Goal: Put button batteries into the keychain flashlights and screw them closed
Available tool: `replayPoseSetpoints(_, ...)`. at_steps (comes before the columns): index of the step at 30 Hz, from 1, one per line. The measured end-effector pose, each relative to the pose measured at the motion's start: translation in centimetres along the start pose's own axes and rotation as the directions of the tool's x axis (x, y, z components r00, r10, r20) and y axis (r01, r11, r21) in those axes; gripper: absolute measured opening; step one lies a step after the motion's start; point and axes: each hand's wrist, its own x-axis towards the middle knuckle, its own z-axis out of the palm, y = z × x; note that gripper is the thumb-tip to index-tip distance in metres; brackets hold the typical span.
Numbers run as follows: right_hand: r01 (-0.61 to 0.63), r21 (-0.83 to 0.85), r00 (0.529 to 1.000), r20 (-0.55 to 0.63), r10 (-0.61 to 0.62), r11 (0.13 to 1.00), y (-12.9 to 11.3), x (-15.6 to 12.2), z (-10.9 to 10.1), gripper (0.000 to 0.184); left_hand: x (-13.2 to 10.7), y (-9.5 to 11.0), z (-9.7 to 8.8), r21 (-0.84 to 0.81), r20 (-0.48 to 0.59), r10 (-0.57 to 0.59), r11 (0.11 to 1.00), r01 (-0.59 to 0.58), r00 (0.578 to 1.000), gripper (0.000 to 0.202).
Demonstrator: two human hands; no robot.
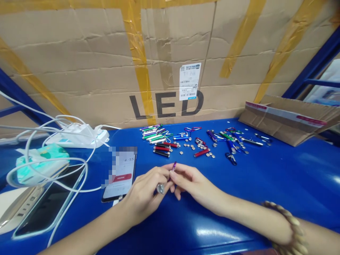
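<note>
Fingers (162, 173) pinching slim purple torch (173, 166), silver tip

Pinched between the left hand (145, 193) and right hand (190, 182) is a mini torch (173, 166): purple metal with a satin sheen and a bright silvery tip. Under both hands the blue table (239, 198) gleams, smooth and glossy like painted metal. Just left of the left hand lies a phone (120, 173) with a slick glass face. Beyond the fingertips are shiny metal button cells (189, 145). On the right wrist sit matt, wooden-looking beads (289, 223). Far behind stands creased, matt cardboard (79, 71).
</note>
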Motion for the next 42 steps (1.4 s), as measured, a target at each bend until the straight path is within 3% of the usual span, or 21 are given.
replayPoseSetpoints(4,0.04,-0.229,0.998,-0.046,-0.052,0.973,-0.4,0.5,-0.8,0.036,0.4,-0.1,-0.2,0.002,0.074,-0.075,0.997,0.075,0.994,0.02)
replayPoseSetpoints(7,0.049,-0.3,0.998,-0.034,-0.062,0.953,-0.5,0.8,-1.4,0.037,0.6,0.1,-0.3,-0.038,0.145,-0.063,0.997,0.069,0.987,0.019)
replayPoseSetpoints(9,0.047,-0.311,0.998,-0.033,-0.06,0.949,-0.6,1.0,-1.8,0.038,0.6,0.2,-0.3,-0.069,0.103,-0.048,0.996,0.055,0.994,0.022)
replayPoseSetpoints(14,-0.009,-0.288,1.0,-0.012,0.005,0.958,-1.3,1.1,-2.6,0.041,0.7,-0.2,-0.6,-0.037,-0.12,-0.099,0.995,0.095,0.988,0.029)
replayPoseSetpoints(19,-0.077,-0.249,0.987,0.116,0.109,0.965,-1.9,0.7,-2.5,0.033,0.9,-0.7,-0.8,-0.127,-0.112,-0.133,0.985,0.119,0.985,0.031)
replayPoseSetpoints(25,-0.067,-0.312,0.984,0.135,0.114,0.948,-2.3,0.4,-2.2,0.033,0.9,-0.5,-0.7,-0.24,-0.152,-0.244,0.949,0.204,0.958,0.032)
replayPoseSetpoints(32,0.011,-0.443,0.965,0.24,0.106,0.897,-2.9,-0.1,-2.3,0.032,0.4,-0.5,-0.6,-0.266,-0.096,-0.13,0.959,0.1,0.987,0.028)
replayPoseSetpoints(42,-0.035,-0.336,0.946,0.292,0.139,0.941,-2.6,-0.1,-2.2,0.035,0.0,-1.1,-0.9,-0.232,-0.084,0.035,0.971,-0.054,0.996,0.02)
